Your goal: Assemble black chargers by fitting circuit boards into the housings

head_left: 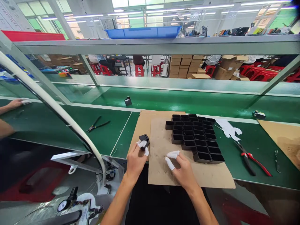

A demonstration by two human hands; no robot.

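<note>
Beside the flat brown cardboard sheet (pixel 160 139), our left hand (pixel 137 157) pinches a small black box-shaped plastic piece (pixel 144 137) that could slip if our pinch loosens, while our right hand (pixel 182 170), thumb and finger apart, holds nothing.

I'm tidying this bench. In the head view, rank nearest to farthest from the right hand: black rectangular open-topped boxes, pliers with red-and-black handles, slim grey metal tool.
1. Black boxes, ahead and right of the right hand.
2. Pliers, farther right, on the green surface.
3. Metal tool, rightmost.
</note>
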